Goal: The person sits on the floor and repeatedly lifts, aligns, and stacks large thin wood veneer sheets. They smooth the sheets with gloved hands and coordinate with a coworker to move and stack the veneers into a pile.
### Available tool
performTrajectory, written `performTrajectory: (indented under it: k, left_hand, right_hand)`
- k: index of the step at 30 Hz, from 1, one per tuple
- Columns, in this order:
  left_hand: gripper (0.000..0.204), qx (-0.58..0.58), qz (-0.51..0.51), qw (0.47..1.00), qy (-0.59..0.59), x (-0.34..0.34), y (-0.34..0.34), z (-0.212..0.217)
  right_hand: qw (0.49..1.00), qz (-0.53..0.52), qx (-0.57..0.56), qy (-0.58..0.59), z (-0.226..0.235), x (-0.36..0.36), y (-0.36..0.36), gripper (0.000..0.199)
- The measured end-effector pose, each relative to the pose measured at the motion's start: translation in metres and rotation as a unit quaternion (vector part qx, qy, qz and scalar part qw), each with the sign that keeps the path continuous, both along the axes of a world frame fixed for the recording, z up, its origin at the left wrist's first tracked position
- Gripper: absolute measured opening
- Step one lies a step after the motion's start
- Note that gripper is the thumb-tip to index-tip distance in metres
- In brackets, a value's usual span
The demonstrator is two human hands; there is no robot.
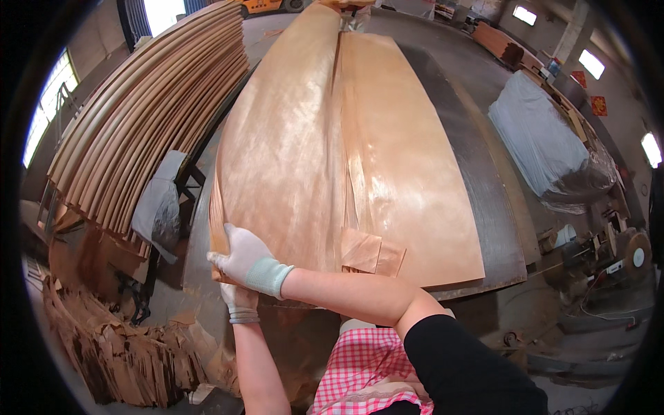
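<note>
Both gloved hands — left hand [240,299], right hand [243,257] — on veneer sheet [283,152]

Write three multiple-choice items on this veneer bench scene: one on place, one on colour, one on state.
1. Where do both hands meet the veneer sheet?
A. its near left corner
B. its far end
C. its right edge

2. What colour are the gloves?
A. black
B. white
C. orange

3. How does the left sheet lie on the table?
A. rolled into a tube
B. flat with nothing beside it
C. overlapping the right sheet along the middle

Answers:
1 A: the right hand lies on that corner and the left hand sits just under it.
2 B: both gloves are white with pale cuffs.
3 C: the left sheet's long edge rides over the right one.
</note>
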State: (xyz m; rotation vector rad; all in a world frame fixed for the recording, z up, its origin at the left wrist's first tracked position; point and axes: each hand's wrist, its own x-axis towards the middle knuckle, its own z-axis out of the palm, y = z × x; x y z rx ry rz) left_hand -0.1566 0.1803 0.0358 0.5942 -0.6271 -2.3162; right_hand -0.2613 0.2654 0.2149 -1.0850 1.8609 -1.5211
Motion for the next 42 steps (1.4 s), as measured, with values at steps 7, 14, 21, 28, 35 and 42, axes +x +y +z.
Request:
performTrajectory:
  k: [7, 14, 21, 28, 35, 42]
  left_hand:
    - [0.068, 0.096, -0.053, 0.989, 0.096, 0.051, -0.018, -0.036]
    - [0.04, 0.054, 0.073, 0.985, -0.149, -0.001, 0.001, -0.047]
    - [0.04, -0.104, 0.215, 0.909, -0.341, 0.0, -0.037, -0.106]
    - [0.039, -0.155, 0.257, 0.817, -0.492, -0.016, -0.01, -0.078]
    - [0.035, -0.138, 0.254, 0.838, -0.463, -0.009, -0.042, -0.054]
    - [0.055, -0.159, 0.218, 0.729, -0.629, 0.056, -0.147, -0.12]
  right_hand:
    - [0.981, 0.181, 0.052, -0.035, -0.037, -0.012, 0.086, 0.067]
    - [0.858, -0.435, 0.168, 0.215, -0.169, -0.211, 0.403, 0.058]
    - [0.807, -0.449, 0.383, 0.032, -0.213, -0.213, 0.58, 0.068]
    - [0.796, -0.46, 0.383, -0.084, -0.158, -0.197, 0.547, 0.086]
    - [0.844, -0.448, 0.267, -0.123, -0.075, -0.162, 0.486, 0.071]
    - [0.9, -0.405, 0.142, -0.079, -0.194, -0.131, 0.483, 0.07]
